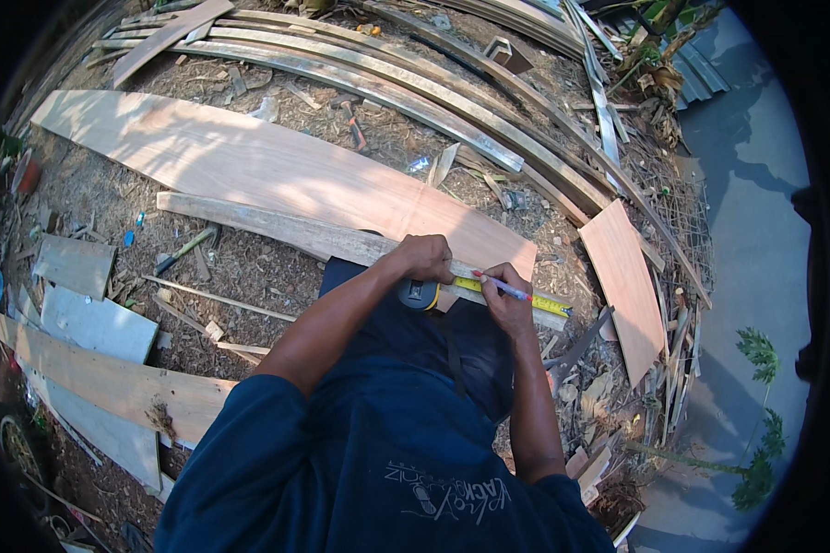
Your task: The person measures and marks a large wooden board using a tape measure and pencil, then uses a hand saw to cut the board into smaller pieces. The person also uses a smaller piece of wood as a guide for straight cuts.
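A long wooden board [277, 221] lies across in front of me, its right end by my lap. My left hand [424, 258] is closed over the board's edge, at the blade of a tape measure [419, 293]. The dark case with yellow trim hangs just below those fingers. The yellow tape blade [549, 304] runs out to the right along the board. Pinched in my right hand [509, 300] is a pale marker pen [507, 288] with reddish ends, its tip at the board beside the blade.
A wide plywood sheet [277, 175] lies beyond the board. Long timbers [387, 92] are stacked farther off. A hammer [353, 127] rests on the littered ground, and a green-handled tool [186, 249] lies at left. Another plywood piece [625, 286] is at right, near a dark blade-like strip [581, 348].
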{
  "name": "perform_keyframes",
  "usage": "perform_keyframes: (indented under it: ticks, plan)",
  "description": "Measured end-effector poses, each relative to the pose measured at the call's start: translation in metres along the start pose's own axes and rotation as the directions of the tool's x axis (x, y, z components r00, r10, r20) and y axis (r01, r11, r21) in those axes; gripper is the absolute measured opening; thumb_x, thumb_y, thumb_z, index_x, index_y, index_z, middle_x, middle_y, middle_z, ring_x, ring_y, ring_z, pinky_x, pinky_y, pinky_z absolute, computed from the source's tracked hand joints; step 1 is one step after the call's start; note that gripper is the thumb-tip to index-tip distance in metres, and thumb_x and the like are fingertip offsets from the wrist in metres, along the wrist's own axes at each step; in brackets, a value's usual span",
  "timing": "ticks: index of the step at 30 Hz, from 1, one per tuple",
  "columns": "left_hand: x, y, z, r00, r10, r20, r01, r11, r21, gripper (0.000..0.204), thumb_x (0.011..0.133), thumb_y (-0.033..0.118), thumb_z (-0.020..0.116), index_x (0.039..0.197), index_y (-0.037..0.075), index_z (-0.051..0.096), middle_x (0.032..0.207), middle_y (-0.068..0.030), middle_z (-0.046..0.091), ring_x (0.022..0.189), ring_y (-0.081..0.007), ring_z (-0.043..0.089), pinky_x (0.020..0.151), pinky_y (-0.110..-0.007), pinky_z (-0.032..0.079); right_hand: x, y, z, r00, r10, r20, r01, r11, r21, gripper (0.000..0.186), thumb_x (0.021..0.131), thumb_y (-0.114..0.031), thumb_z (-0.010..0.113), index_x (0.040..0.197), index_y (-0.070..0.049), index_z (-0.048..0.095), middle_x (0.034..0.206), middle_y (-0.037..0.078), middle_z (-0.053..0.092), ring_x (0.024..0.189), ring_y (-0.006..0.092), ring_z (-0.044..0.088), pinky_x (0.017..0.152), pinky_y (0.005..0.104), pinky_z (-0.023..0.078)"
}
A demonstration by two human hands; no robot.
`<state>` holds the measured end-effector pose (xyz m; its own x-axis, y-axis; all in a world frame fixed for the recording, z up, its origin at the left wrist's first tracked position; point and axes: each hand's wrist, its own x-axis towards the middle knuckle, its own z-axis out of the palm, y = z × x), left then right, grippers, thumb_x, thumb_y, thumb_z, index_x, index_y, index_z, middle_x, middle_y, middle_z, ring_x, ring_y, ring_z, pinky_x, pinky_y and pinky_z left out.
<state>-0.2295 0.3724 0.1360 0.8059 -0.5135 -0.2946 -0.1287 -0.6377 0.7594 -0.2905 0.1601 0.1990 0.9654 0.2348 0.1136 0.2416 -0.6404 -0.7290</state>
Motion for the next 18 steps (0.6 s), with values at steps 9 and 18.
perform_keyframes:
  ticks: [9,18]
  plan:
    - [-0.005,0.004,-0.004,0.999,0.018,-0.03,-0.019,1.0,-0.016,0.031,0.063,0.035,0.078,0.072,0.007,0.069,0.071,-0.0104,0.067,0.068,-0.0238,0.067,0.064,-0.035,0.052,0.001,0.003,-0.001,0.999,0.029,0.029,-0.029,1.0,-0.012,0.012,0.087,-0.013,0.065,0.086,-0.001,0.061,0.068,0.009,0.063,0.059,0.0159,0.06,0.057,0.0308,0.048]
    - [-0.013,-0.002,0.003,0.998,0.055,-0.036,-0.057,0.996,-0.064,0.032,0.064,0.038,0.078,0.072,0.009,0.068,0.087,-0.0102,0.07,0.081,-0.0264,0.068,0.076,-0.037,0.051,-0.021,-0.006,0.0,0.962,-0.079,-0.261,0.115,0.986,0.124,0.021,0.096,-0.02,0.062,0.099,0.001,0.064,0.08,0.014,0.066,0.07,0.0227,0.065,0.065,0.0336,0.051]
